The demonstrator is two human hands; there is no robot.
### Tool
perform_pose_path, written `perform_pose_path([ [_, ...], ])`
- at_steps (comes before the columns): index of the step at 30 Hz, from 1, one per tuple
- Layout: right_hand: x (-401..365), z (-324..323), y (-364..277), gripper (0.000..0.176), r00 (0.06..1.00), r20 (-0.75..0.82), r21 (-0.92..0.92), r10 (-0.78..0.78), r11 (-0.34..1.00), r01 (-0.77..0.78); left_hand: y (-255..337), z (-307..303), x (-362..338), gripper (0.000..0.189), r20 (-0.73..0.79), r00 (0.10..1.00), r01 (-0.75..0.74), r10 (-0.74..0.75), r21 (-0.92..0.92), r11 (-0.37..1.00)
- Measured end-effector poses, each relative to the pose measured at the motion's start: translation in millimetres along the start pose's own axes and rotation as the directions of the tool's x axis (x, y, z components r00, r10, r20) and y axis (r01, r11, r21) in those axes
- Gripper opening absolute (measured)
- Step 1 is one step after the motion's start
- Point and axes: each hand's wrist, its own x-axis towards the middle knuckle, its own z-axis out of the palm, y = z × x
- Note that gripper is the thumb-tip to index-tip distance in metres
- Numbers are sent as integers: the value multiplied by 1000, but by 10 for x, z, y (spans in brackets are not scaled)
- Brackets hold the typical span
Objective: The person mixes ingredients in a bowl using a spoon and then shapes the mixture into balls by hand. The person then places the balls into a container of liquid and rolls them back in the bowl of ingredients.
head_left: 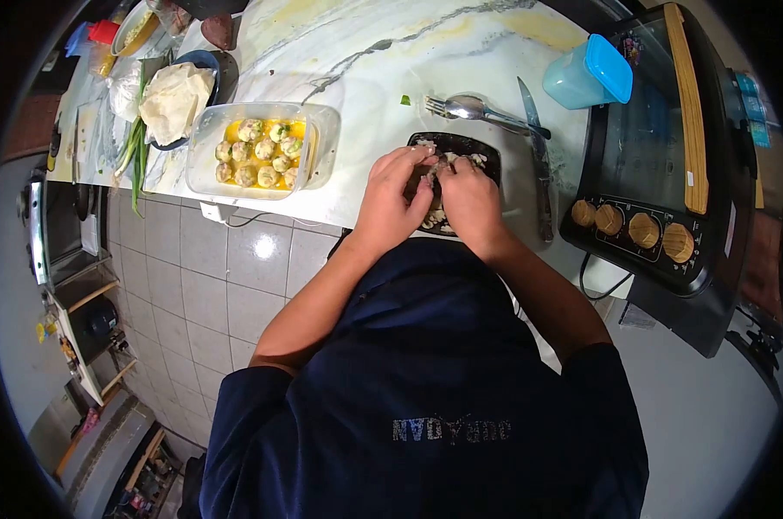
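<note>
A black dish (493,159) with pale, crumbly food stands at the counter's front edge. Both hands are over it, close together. The bent fingers of my left hand (394,197) meet those of my right hand (469,201) above the food. Some of the pale food shows between the fingertips; how much each hand holds is hidden. To the left, a clear plastic container (199,160) holds several round balls (263,150) with green bits in yellow liquid.
Behind the dish lie a spoon (466,106), a fork and a knife (530,102). A blue-lidded tub (573,80) and a black oven (642,147) stand right. Left are flat dough sheets (175,102) on a dark plate and green onions (135,156).
</note>
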Motion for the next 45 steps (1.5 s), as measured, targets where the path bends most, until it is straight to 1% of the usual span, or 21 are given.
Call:
perform_pose_path([
  [3,9,-142,109,22,996,71,173,50,983,-62,-25,-46,32,36,-35,999,-19,18,-13,1000],
  [5,19,-306,211,29,986,106,535,131,828,-168,1,-110,66,34,-49,997,-56,54,-32,998],
  [6,8,-308,258,29,985,107,535,133,827,-170,37,-142,89,34,-47,997,-55,54,-33,998],
  [7,-2,-304,304,32,952,242,811,189,499,-305,72,-165,108,36,11,999,-50,52,-121,991],
  [8,-21,-303,350,35,906,382,914,181,70,-399,99,-174,122,38,70,996,-40,56,-208,977],
  [9,-46,-307,394,34,883,446,895,148,-104,-435,120,-173,137,38,76,995,-41,58,-211,977],
  [10,-67,-307,399,34,882,446,895,154,-107,-434,138,-167,151,41,121,989,-63,90,-211,975],
  [12,-106,-298,398,34,856,509,827,86,-323,-459,151,-138,158,45,169,978,-85,122,-213,973],
  [18,-129,-259,322,32,873,482,807,71,-423,-412,137,25,87,46,197,980,47,-12,-172,984],
  [22,-142,-284,261,32,881,468,826,70,-388,-408,142,56,64,37,167,982,109,-86,-134,985],
  [24,-135,-241,279,30,890,451,863,74,-289,-413,143,60,55,36,159,983,114,-92,-135,984],
  [27,-116,-271,310,27,887,459,862,56,-269,-429,156,-24,92,42,214,969,149,-119,-129,980],
  [28,-108,-297,336,27,888,457,863,57,-270,-427,198,-93,158,48,252,964,133,-83,-190,973],
  [30,-100,-362,404,23,866,500,865,-24,-21,-501,175,-165,226,55,292,956,118,-40,-254,960],
  [32,-74,-383,439,22,859,503,863,-90,10,-505,83,-208,300,61,450,888,46,97,-296,954],
  [34,-52,-404,453,21,850,504,863,-156,40,-504,50,-227,354,58,506,857,56,98,-280,958],
  [37,-38,-422,425,22,836,518,846,-178,-34,-532,34,-206,370,48,466,879,18,105,-251,968],
  [39,-82,-392,334,29,866,500,797,-13,-383,-466,28,-121,316,42,249,964,-43,90,-191,981],
  [40,-105,-353,296,29,867,499,798,-14,-383,-466,47,-90,286,42,248,964,-44,91,-190,981],
  [42,-150,-275,243,32,886,464,708,20,-609,-357,97,-14,224,41,137,990,40,-19,-153,987],
  [45,-149,-263,236,29,882,467,739,71,-579,-345,109,60,166,42,85,996,11,2,-146,989],
])
